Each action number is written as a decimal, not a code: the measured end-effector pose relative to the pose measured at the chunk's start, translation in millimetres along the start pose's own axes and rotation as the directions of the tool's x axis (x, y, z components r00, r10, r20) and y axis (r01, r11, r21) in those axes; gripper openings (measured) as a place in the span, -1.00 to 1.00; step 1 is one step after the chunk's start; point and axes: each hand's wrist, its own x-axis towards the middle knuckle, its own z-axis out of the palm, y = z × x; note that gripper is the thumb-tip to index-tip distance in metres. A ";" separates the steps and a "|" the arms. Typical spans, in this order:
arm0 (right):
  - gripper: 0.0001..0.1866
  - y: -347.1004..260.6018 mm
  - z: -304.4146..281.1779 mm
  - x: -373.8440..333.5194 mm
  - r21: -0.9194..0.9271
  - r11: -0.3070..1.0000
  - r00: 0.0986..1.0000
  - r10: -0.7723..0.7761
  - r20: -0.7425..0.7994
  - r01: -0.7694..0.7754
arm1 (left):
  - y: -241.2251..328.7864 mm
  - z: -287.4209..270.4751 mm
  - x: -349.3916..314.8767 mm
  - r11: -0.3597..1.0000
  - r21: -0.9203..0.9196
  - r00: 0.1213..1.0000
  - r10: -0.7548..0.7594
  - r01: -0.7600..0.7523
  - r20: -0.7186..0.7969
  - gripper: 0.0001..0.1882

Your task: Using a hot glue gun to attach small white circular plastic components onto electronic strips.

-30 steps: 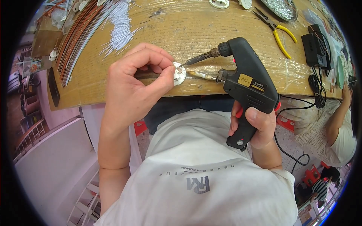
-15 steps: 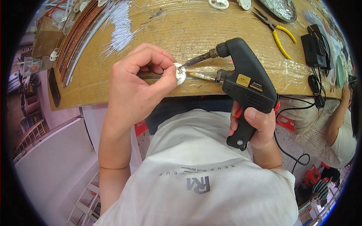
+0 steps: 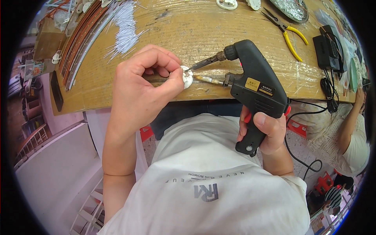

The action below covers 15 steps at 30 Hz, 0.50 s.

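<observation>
A: Left hand (image 3: 145, 84)?
B: Fingers curled, thumb and forefinger pinched on small white disc (image 3: 188, 77). Held just above worktop (image 3: 196, 27) edge, right at the fingertips.

A: Disc handling?
B: Light, stiff, likely plastic. Small, so easy to slip; best pinched at the rim, face left free for the tip. Hot near the joint, probably. Fingers kept to the far side from the tip.

A: Right hand (image 3: 262, 131)?
B: Wrapped tight round handle of black soldering gun (image 3: 254, 88), forefinger at red trigger. Grip clamped, no gap. Iron tip touching disc, just off the left grip; feed tube below it aimed at same spot.

A: Gun handling?
B: Rigid, fairly heavy, nose-heavy by the look. Handle only; barrel hot. Cord (image 3: 301, 156) trailing down from below the right grip, could tug.

A: Around?
B: Yellow pliers (image 3: 286, 33) beyond right grip, well apart. Black adapter (image 3: 329, 47) further right. Pile of thin white wires (image 3: 123, 23) beyond left grip. Another person's arm (image 3: 352, 125) at far right, not involved.
</observation>
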 end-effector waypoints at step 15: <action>-0.57 5.3 -3.1 -0.7 0.171 0.984 0.992 -0.064 0.111 0.044 | -0.7 -1.4 -0.2 0.999 -0.042 0.999 -0.034 0.033 -0.019 -0.94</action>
